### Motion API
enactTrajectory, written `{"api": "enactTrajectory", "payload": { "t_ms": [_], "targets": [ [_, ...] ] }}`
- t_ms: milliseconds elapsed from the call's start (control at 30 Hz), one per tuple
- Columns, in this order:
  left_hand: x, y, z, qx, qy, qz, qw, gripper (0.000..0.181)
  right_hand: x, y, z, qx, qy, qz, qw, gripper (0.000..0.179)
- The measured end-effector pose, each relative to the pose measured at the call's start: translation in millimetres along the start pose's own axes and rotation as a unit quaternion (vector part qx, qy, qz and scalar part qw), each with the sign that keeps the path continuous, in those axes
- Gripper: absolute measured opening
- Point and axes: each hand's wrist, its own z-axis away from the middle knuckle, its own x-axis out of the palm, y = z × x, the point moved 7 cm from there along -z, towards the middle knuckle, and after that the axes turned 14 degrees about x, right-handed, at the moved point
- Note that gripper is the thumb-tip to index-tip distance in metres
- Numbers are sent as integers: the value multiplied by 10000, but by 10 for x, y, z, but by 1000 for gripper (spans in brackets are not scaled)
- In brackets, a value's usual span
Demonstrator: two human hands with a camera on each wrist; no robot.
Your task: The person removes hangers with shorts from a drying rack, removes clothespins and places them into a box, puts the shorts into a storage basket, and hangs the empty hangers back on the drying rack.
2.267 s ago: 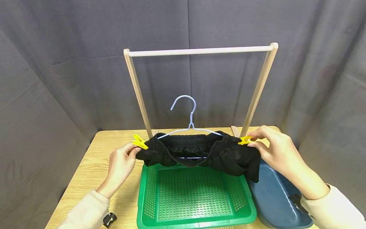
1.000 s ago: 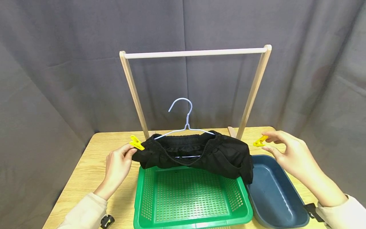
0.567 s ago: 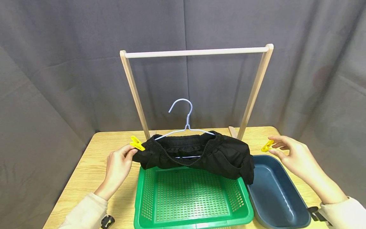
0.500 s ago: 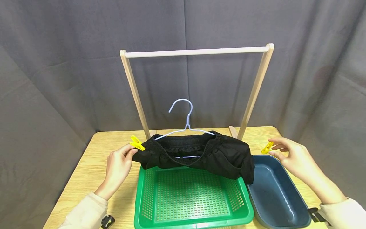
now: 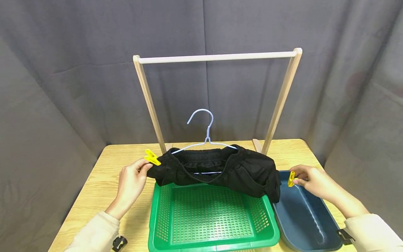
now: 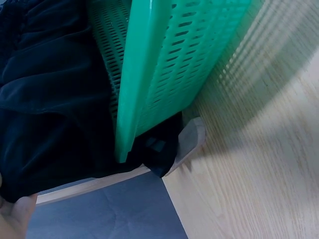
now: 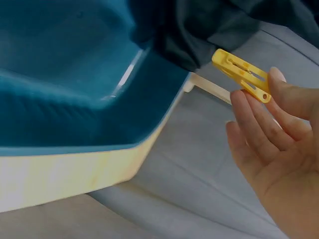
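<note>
A black elastic-waisted garment [image 5: 252, 171] is spread over the back of a green basket [image 5: 204, 217], with a pale blue wire hanger [image 5: 206, 134] set inside its waist. My left hand [image 5: 130, 182] pinches the garment's left end, beside a yellow clothespin [image 5: 152, 157] on the fabric. In the left wrist view, thumb and fingertips [image 6: 20, 211] show at the cloth edge. My right hand [image 5: 318, 183] pinches another yellow clothespin [image 7: 241, 74] between thumb and fingers, off the garment, above the back of a blue tub [image 5: 310, 217].
Behind the basket stands a wooden rack with a white crossbar [image 5: 217, 57] and two slanted posts. All of it sits on a wood-grain table [image 5: 91, 189]. Grey curtains [image 5: 78, 87] close in the back and sides.
My right hand has taken its clothespin off the garment's right side, moved right, then lowered it over the tub. My left hand keeps its hold on the garment.
</note>
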Motion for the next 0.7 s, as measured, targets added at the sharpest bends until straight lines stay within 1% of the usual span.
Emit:
{"api": "enactTrajectory", "payload": {
  "t_ms": [67, 200, 400, 600, 700],
  "targets": [
    [1, 3, 6, -35, -25, 4, 10000, 6, 83, 60, -14, 44, -271, -100, 9996, 30],
    [9, -5, 11, -123, -70, -16, 9999, 5, 222, 161, -35, 98, -629, -84, 9979, 27],
    [10, -5, 26, -126, -112, -127, 9998, 5, 366, 276, -70, 234, -884, 193, 9956, 25],
    [36, 0, 23, -130, -171, -139, 9997, 3, 514, 394, -78, 482, -1186, 285, 9914, 24],
    [45, 12, 14, -134, -220, -143, 9996, 5, 585, 415, -59, 534, -1275, 327, 9899, 22]
  ]
}}
